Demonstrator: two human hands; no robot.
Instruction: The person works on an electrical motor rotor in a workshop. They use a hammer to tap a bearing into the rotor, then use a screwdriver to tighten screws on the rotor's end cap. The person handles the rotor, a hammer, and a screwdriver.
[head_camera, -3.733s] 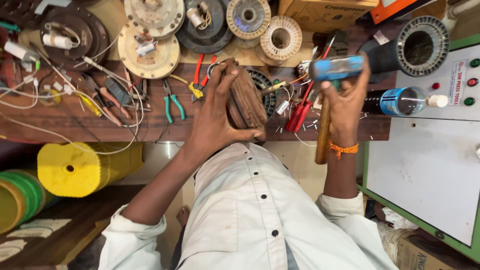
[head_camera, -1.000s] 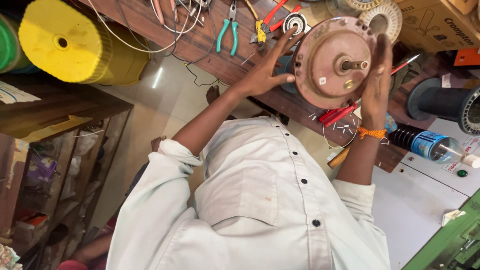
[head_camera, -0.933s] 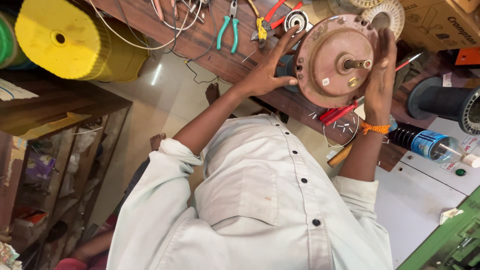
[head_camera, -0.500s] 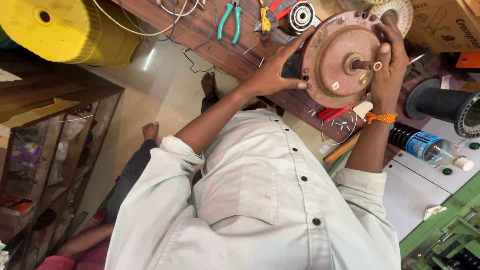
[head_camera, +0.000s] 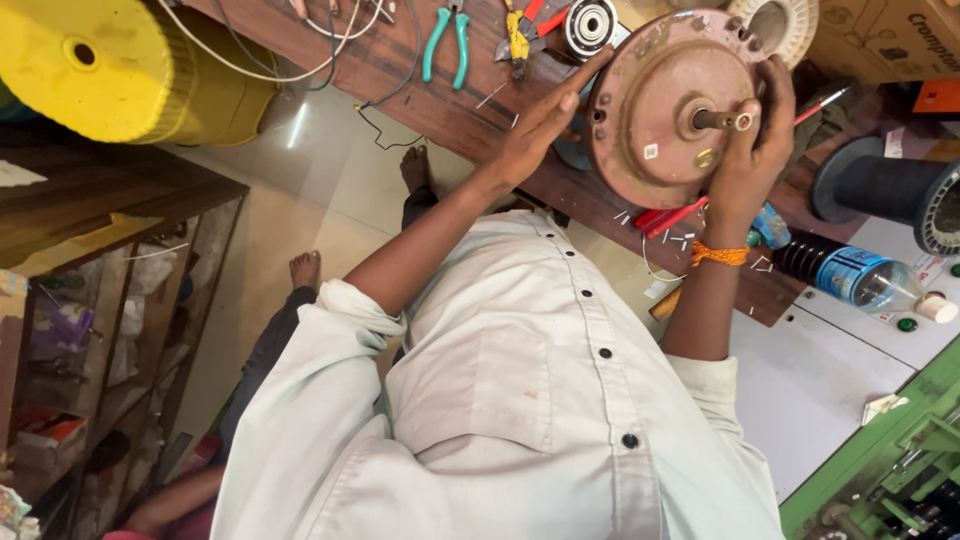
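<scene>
Nearest the camera is the person's pale buttoned shirt (head_camera: 520, 400), its sleeves rolled above both forearms, which reach up and away toward the wooden bench (head_camera: 400, 70). Between the two hands stands a round, reddish-brown metal motor housing (head_camera: 650, 110), tipped on edge so that its flat face and short central shaft (head_camera: 720, 120) look back at the camera, raised just above the bench edge. The right hand (head_camera: 750, 150), with an orange thread band at the wrist, has its grip closed on the housing's right side: the fingers wrap over the rim while the thumb lies next to the shaft tip. The left hand (head_camera: 535, 135) is spread flat and wide, its palm and straight fingers pressed against the housing's left rim, bracing it rather than curling round it. The housing is thus pinched from both sides, its centre nearer the right hand. Just behind it on the bench lie a red-handled screwdriver (head_camera: 670, 215) and a dark plastic bottle with a blue label (head_camera: 850, 275); farther along are green-handled pliers (head_camera: 445, 40), yellow-handled cutters (head_camera: 518, 35) and loose wires. To the far left sits a large yellow plastic spool (head_camera: 110, 70).
</scene>
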